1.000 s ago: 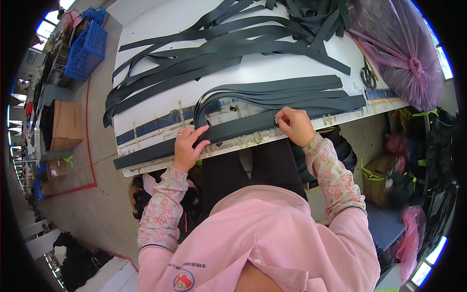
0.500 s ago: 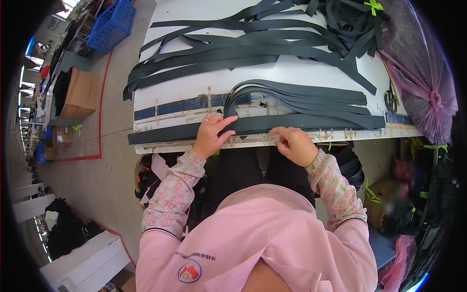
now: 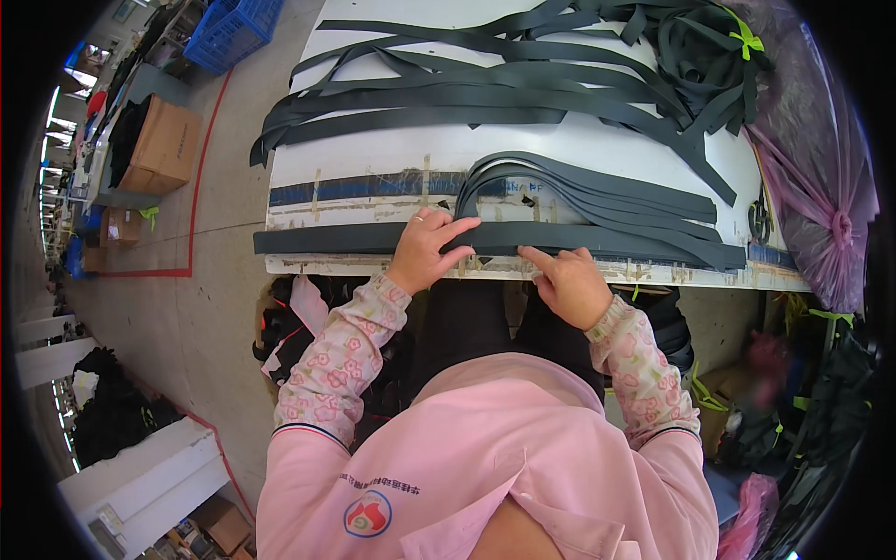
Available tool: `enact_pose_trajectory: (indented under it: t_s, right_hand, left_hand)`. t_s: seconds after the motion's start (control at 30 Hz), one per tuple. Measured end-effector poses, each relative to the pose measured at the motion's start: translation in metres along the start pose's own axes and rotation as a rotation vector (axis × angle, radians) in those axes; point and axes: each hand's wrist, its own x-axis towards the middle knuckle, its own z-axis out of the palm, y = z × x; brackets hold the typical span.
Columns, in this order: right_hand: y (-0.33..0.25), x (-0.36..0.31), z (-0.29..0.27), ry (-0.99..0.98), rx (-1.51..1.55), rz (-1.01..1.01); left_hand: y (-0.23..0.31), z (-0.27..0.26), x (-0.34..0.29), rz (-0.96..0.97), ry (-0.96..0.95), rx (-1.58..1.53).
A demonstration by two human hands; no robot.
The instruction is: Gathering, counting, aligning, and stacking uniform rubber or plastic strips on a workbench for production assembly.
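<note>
Note strap [image 3: 327, 243] running crosswise under left grip [image 3: 427, 250], thumb and finger parted, and ahead of right grip [image 3: 571, 283], index extended, closure unclear.

Passable lane between loose straps [image 3: 420, 98] and looped straps [image 3: 607, 188], narrowing rightward

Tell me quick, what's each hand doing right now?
Left hand: open, thumb and forefinger spread on the dark strap.
Right hand: forefinger extended at the strap's edge; whether it grips anything cannot be told.
</note>
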Motion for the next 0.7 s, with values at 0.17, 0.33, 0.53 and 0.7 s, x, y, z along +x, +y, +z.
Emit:
enact_pose_trajectory:
  t_s: [0.17, 0.33, 0.53, 0.7]
  right_hand:
    - [-0.002, 0.007, -0.011, -0.076, 0.034, 0.06]
    - [-0.018, 0.038, 0.001, 0.194, 0.477, 0.179]
    - [-0.03, 0.065, 0.05, 0.176, 0.518, 0.193]
    - [-0.035, 0.069, 0.056, 0.182, 0.484, 0.27]
  left_hand:
    - [0.001, 0.0, 0.0, 0.004, 0.021, -0.001]
    - [0.002, 0.003, 0.003, -0.003, 0.078, -0.034]
    - [-0.001, 0.005, 0.0, -0.013, 0.098, -0.077]
    - [-0.001, 0.008, -0.002, -0.042, 0.119, -0.128]
